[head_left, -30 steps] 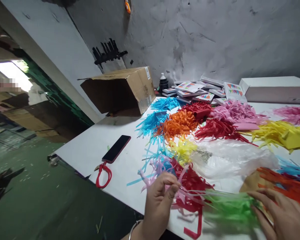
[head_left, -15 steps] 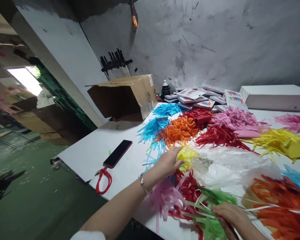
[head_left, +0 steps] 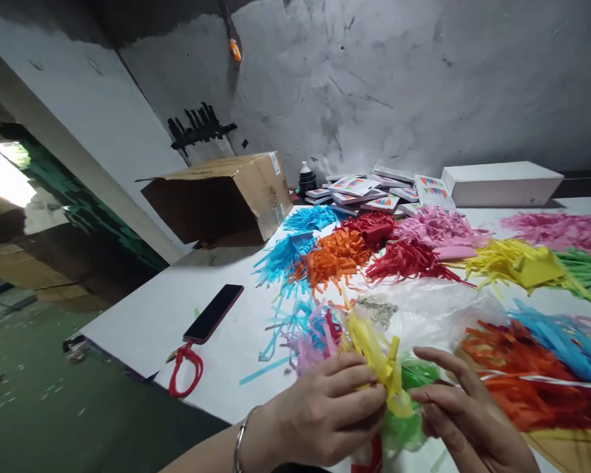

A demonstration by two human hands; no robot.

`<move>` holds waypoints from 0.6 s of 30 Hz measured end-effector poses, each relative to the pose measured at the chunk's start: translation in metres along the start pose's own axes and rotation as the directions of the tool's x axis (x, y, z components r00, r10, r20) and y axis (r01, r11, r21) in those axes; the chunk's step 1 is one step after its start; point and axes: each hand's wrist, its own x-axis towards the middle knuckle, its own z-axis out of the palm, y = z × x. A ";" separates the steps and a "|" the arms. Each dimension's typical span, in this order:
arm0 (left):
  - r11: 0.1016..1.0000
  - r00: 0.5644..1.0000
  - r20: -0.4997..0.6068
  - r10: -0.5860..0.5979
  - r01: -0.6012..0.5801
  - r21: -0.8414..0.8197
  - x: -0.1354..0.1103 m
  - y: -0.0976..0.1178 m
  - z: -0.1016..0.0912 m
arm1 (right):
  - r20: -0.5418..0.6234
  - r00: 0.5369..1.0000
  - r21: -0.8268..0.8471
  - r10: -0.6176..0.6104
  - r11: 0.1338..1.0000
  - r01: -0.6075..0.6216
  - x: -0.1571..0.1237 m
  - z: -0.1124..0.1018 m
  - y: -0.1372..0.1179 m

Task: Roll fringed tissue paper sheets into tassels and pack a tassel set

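My left hand [head_left: 325, 407] is closed around a yellow tissue-paper tassel [head_left: 367, 338], whose cut strips stick up and out past the fingers. Just to its right, my right hand [head_left: 473, 410] holds its fingers apart, the fingertips close to the yellow strips. Behind and below the hands lies a green tassel [head_left: 406, 430], partly hidden. Pink strips [head_left: 308, 351] and loose blue strips [head_left: 295, 318] spread on the table beyond my left hand. To the right of my right hand are orange-red fringed strips [head_left: 502, 368] with a white cord across them.
A clear plastic bag [head_left: 438, 309] lies mid-table. Fringed paper bundles in orange [head_left: 342, 253], yellow [head_left: 522, 263] and pink [head_left: 438, 226] fill the back. An open cardboard box [head_left: 256, 197], flat printed boxes [head_left: 359, 187] and a white box [head_left: 502, 184] line the wall. A phone [head_left: 214, 314] lies left.
My left hand has drawn the yellow tassel toward me, near my right hand. My right hand has risen from the green strips, and its fingers have spread. The view has shifted right.
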 end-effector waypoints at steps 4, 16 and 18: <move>0.999 0.998 0.065 0.012 -0.009 -0.046 -0.011 0.004 0.009 | 0.167 0.985 0.103 0.048 0.992 -0.066 0.003 0.007 0.004; 0.924 0.914 -0.222 -0.339 0.279 -0.262 -0.037 0.022 0.017 | 0.146 0.970 0.220 0.196 0.949 -0.225 -0.019 0.018 0.010; 0.911 0.901 -0.205 -0.383 0.332 -0.245 -0.038 0.022 0.025 | 0.166 0.958 0.221 0.232 0.938 -0.266 -0.020 0.020 0.013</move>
